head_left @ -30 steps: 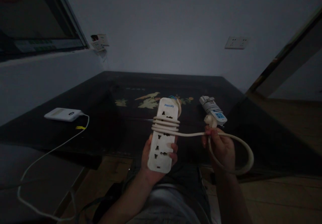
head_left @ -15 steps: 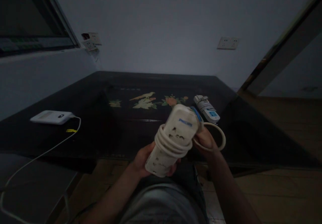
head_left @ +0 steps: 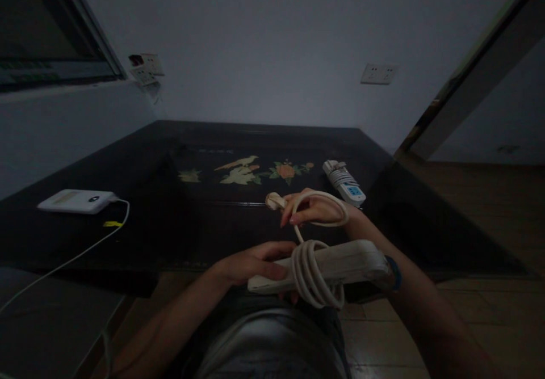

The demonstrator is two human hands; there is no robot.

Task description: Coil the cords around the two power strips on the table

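Note:
A white power strip [head_left: 353, 261] is held edge-on in front of my body, with its thick white cord [head_left: 314, 274] wound several times around the middle. My left hand [head_left: 255, 262] grips the strip's left end, thumb on the near side and fingers around it. Above the strip, my right hand [head_left: 313, 209] is closed on the free end of the cord, close behind the plug [head_left: 275, 201], which points left. A loop of cord hangs around the right hand. The strip's socket face is turned from view. A blue band shows at the right wrist.
On the dark table [head_left: 238, 226] with its bird-and-flower picture lies a second power strip [head_left: 346, 183], its cord wrapped. A white power bank [head_left: 76, 201] with a cable and a yellow tag [head_left: 113, 224] lies at left. Wall sockets [head_left: 378, 74] sit behind.
The power strip has turned from socket face showing to edge-on and lies nearly level. My right hand has moved up and left, bringing the plug and cord end out over the table.

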